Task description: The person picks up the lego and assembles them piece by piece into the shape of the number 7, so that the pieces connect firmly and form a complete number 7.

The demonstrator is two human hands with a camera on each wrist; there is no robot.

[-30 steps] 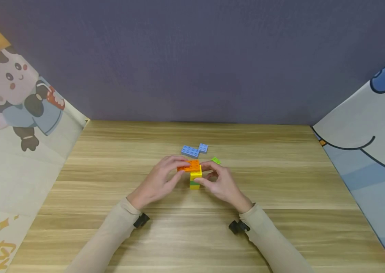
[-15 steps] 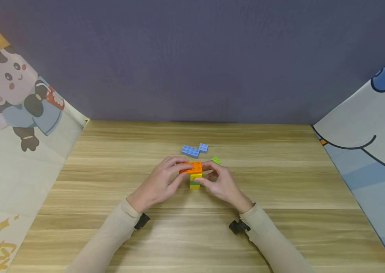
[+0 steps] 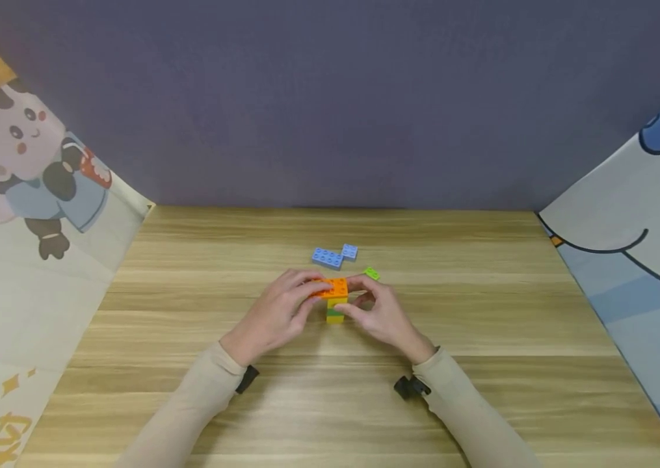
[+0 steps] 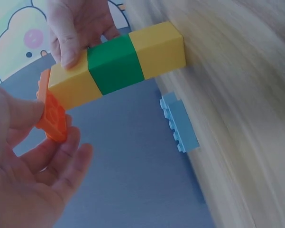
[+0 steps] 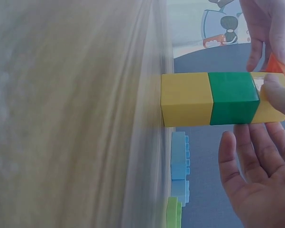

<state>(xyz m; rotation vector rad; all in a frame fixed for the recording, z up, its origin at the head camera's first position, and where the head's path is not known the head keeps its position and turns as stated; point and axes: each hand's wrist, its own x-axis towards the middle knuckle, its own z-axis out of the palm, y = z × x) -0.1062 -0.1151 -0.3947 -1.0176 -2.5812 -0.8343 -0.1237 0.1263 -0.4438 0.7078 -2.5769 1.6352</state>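
Observation:
An upright stack of a yellow, a green (image 4: 114,65) and another yellow block (image 5: 186,99) stands on the table. Across its top lies a flat orange brick (image 3: 338,287), its left part jutting out past the stack. My left hand (image 3: 274,313) pinches that jutting part, the thumb on one side and fingers on the other in the left wrist view. My right hand (image 3: 385,315) holds the top yellow block (image 4: 76,85) between thumb and fingers. Whether the orange brick is fully seated on the stack, I cannot tell.
Behind the stack lie a longer blue brick (image 3: 327,258) and a small blue brick (image 3: 350,252), close together. A small light green brick (image 3: 371,273) sits just beyond my right fingers. A dark wall (image 3: 341,130) rises at the table's back edge.
My left hand has shifted the orange brick slightly to the right, so it covers the stack's top. The right hand has kept its hold on the stack.

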